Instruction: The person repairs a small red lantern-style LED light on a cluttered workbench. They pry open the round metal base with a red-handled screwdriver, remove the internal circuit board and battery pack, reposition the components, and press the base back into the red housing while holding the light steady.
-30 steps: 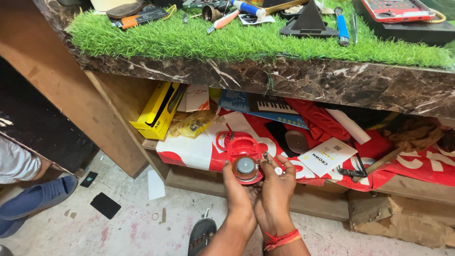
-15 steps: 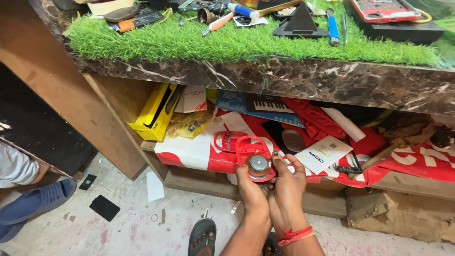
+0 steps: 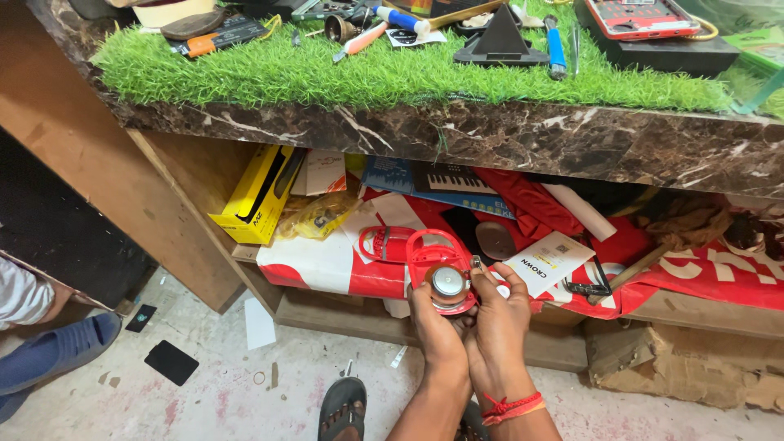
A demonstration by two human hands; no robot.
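A small red device (image 3: 441, 278) with a round silver disc on its face is held in front of the cluttered shelf (image 3: 343, 314) under the table (image 3: 490, 135). Both hands are pressed together and clamped on it: the left hand (image 3: 433, 314) cups its lower left side, the right hand (image 3: 498, 306) wraps its right side, a red thread at that wrist. Just behind lie a red plastic holder (image 3: 384, 242), a white-and-red banner (image 3: 327, 261) and a yellow box (image 3: 260, 196). Green artificial turf (image 3: 327, 77) covers the table top, strewn with tools.
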